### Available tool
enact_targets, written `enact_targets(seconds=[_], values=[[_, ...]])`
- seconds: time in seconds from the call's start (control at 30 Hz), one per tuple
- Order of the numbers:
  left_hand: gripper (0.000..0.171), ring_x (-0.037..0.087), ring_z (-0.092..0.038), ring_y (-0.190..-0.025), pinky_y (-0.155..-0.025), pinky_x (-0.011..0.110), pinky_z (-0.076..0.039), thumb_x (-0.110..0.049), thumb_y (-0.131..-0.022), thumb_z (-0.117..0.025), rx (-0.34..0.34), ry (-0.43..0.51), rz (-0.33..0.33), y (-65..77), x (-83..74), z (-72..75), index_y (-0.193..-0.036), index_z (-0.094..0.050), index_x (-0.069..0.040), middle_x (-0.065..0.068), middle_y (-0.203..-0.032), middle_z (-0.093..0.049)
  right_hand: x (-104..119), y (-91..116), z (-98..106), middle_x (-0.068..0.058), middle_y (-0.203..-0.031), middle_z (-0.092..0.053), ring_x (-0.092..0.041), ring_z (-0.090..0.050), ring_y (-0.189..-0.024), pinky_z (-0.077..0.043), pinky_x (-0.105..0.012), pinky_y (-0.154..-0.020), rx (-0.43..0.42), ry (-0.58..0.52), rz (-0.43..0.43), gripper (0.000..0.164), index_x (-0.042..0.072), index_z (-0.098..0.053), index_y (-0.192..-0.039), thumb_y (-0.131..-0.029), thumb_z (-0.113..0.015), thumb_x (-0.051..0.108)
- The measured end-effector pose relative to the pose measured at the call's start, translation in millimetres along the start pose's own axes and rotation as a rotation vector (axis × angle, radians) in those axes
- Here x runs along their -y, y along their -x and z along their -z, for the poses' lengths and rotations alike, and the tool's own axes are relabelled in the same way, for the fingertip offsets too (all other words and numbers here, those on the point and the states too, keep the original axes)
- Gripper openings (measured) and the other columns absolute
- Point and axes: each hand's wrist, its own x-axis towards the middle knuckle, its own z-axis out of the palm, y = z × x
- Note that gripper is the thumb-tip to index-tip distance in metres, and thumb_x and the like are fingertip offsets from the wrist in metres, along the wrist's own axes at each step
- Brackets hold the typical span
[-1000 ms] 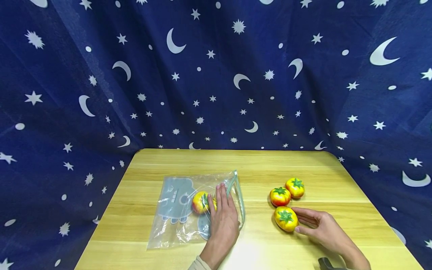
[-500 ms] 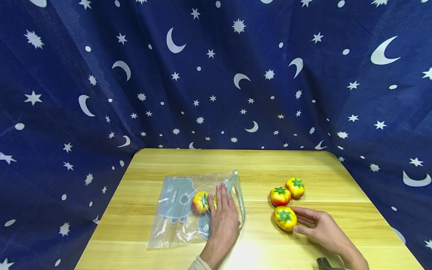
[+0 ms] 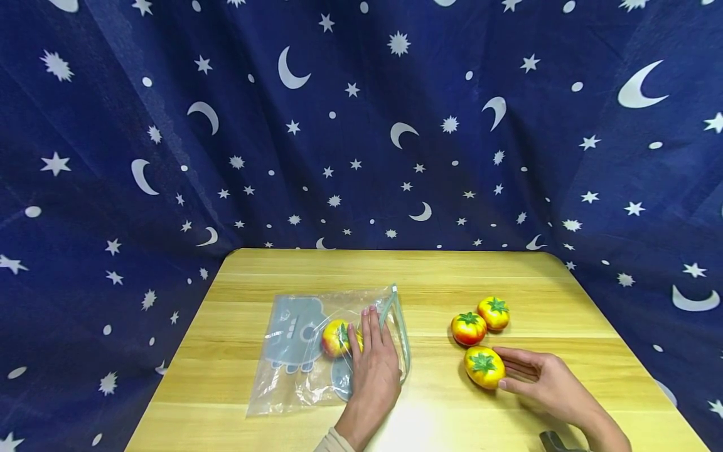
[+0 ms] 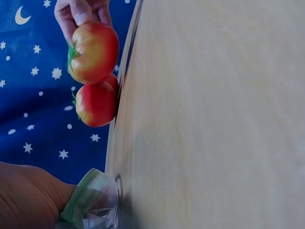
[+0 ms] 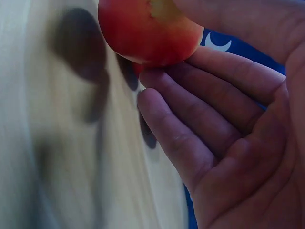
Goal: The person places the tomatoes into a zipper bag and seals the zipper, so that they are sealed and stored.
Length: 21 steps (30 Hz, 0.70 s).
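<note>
My right hand [image 3: 545,383] pinches a yellow-orange tomato [image 3: 484,367] with a green star-shaped top between thumb and fingers; its redder underside fills the top of the right wrist view, where the tomato [image 5: 150,33] sits at the fingertips. Just behind it are a redder tomato [image 3: 468,329] and another yellow-red tomato [image 3: 497,313], side by side on the table. My left hand [image 3: 374,370] lies with straight fingers on a clear zip bag [image 3: 316,392] near its green-edged opening. Inside the bag is a tomato [image 3: 334,339], partly covered by that hand's fingers.
The bag lies flat on a light wooden table [image 3: 429,276] and carries a grey-blue cartoon print [image 3: 290,333]. A dark blue curtain [image 3: 361,157] with white moons and stars hangs behind and beside the table. A dark strap [image 3: 553,441] shows at the right wrist.
The right hand and its tomato have shifted slightly to the right, widening the space to the redder tomato. My left hand and the bag stay where they were.
</note>
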Motion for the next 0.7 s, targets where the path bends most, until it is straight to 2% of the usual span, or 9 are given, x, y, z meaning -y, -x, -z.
enact_targets(seconds=[0.17, 0.33, 0.43, 0.53, 0.7], values=[[0.074, 0.050, -0.037, -0.161, -0.125, 0.075, -0.033, -0.005, -0.081, -0.088, 0.003, -0.004, -0.002, 0.1, -0.1, 1.0, -0.147, -0.059, 0.012, 0.035, -0.170, -0.037, 4, 1, 6, -0.030, -0.140, -0.070, 0.008, -0.069, -0.117, -0.059, -0.014, -0.092, 0.007, 0.032, 0.017, 0.056, -0.009, -0.066, -0.142, -0.096, -0.085, 0.016], [0.084, 0.050, -0.036, -0.161, -0.125, 0.075, -0.032, -0.014, -0.076, -0.095, 0.010, 0.000, 0.000, 0.2, -0.1, 1.6, -0.147, -0.058, 0.012, 0.035, -0.171, -0.036, 11, -3, 9, -0.027, -0.142, -0.071, 0.010, -0.067, -0.118, -0.058, -0.014, -0.092, 0.032, 0.063, 0.012, 0.057, -0.005, -0.067, -0.144, -0.097, -0.085, 0.021], [0.089, 0.050, -0.037, -0.161, -0.125, 0.074, -0.032, -0.019, -0.074, -0.098, 0.008, 0.002, 0.000, 0.4, -0.1, 1.5, -0.146, -0.058, 0.012, 0.035, -0.171, -0.037, 15, -5, 10, -0.025, -0.140, -0.072, 0.010, -0.067, -0.119, -0.058, -0.014, -0.092, 0.035, 0.085, 0.042, 0.054, -0.004, -0.068, -0.143, -0.097, -0.085, 0.019], [0.084, 0.050, -0.037, -0.161, -0.125, 0.075, -0.033, -0.017, -0.076, -0.097, 0.000, 0.007, -0.002, 0.2, 0.0, 0.9, -0.145, -0.059, 0.012, 0.035, -0.170, -0.037, 17, -7, 12, -0.025, -0.140, -0.073, 0.009, -0.067, -0.119, -0.059, -0.014, -0.092, 0.036, 0.105, 0.088, 0.052, -0.003, -0.068, -0.143, -0.098, -0.084, 0.016], [0.074, 0.050, -0.038, -0.160, -0.124, 0.076, -0.033, -0.008, -0.080, -0.089, -0.004, 0.010, -0.006, 0.0, 0.2, -0.2, -0.145, -0.059, 0.012, 0.036, -0.169, -0.038, 23, -11, 13, -0.023, -0.141, -0.072, 0.009, -0.066, -0.120, -0.060, -0.016, -0.093, 0.041, 0.112, 0.089, 0.053, -0.001, -0.068, -0.144, -0.097, -0.085, 0.017]])
